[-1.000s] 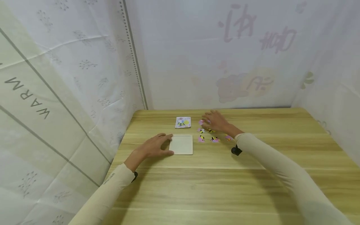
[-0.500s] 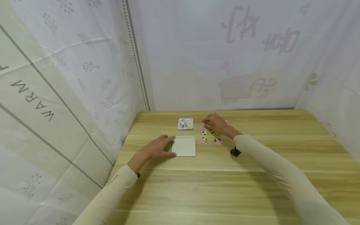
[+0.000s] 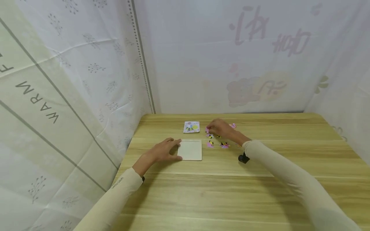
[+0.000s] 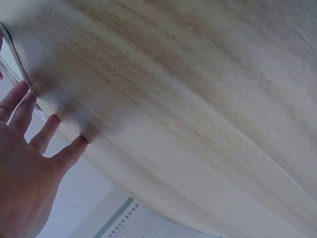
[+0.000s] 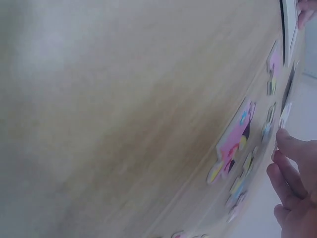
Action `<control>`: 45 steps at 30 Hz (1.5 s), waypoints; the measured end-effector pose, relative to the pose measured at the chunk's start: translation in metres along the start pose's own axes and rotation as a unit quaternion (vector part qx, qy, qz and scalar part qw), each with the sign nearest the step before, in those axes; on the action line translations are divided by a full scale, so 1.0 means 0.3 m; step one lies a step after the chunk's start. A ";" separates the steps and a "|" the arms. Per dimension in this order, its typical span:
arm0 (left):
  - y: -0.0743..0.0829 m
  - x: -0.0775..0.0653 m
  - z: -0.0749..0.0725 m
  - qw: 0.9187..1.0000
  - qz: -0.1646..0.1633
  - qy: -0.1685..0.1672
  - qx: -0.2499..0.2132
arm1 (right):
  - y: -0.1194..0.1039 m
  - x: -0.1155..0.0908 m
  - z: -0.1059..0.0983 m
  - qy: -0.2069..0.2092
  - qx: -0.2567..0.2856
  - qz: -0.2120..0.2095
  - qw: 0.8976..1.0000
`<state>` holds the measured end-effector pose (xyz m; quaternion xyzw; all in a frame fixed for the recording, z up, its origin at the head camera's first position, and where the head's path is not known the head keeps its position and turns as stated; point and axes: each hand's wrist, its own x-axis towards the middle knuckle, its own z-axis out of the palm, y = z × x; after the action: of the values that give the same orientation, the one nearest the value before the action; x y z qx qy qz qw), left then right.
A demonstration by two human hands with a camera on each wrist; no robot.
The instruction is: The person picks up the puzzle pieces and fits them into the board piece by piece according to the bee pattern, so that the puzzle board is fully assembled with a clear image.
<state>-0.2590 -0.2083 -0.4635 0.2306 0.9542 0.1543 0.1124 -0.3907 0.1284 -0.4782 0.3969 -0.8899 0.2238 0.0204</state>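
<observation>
My left hand (image 3: 163, 152) lies at the left side of a cream square puzzle tray (image 3: 189, 150), thumb by its near corner and forefinger by its far corner. In the left wrist view, the fingers (image 4: 45, 133) are spread and fairly straight, tips on the table. My right hand (image 3: 222, 129) pinches a pink puzzle piece (image 3: 207, 130) between thumb and fingers; the right wrist view shows this piece (image 5: 284, 117) edge-on. Nearby lie more jigsaw pieces: a pink and yellow one (image 3: 210, 144), a pink and black one (image 3: 224, 145) and others, some partly hidden by the hand.
A small picture card (image 3: 191, 127) with a bee print lies beyond the tray. Another pink piece (image 3: 233, 125) sits right of the right hand. The wooden table (image 3: 202, 199) ends at a hanging printed cloth (image 3: 202, 64) at the back and sides.
My right hand has come down from over the pieces, its fingers closing on the pink piece at the far left. My left hand stays by the tray. The head view has shifted slightly.
</observation>
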 end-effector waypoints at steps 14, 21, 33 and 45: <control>-0.007 0.001 0.004 1.000 -0.009 0.003 -0.002 | -0.156 0.004 0.026 -0.005 0.054 -0.022 0.998; -0.009 -0.002 0.006 1.000 -0.011 0.006 -0.008 | -0.207 0.016 0.082 -0.005 0.045 -0.051 0.998; -0.006 -0.020 0.013 1.000 -0.008 0.003 -0.015 | -0.284 0.038 0.152 -0.030 0.023 -0.082 0.996; -0.002 0.004 0.009 1.000 0.009 0.003 -0.010 | -0.321 0.071 0.185 -0.011 -0.011 -0.054 0.998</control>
<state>-0.2595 -0.2076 -0.4663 0.2372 0.9508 0.1657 0.1104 -0.3285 0.0342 -0.4866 0.4465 -0.8698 0.2082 0.0266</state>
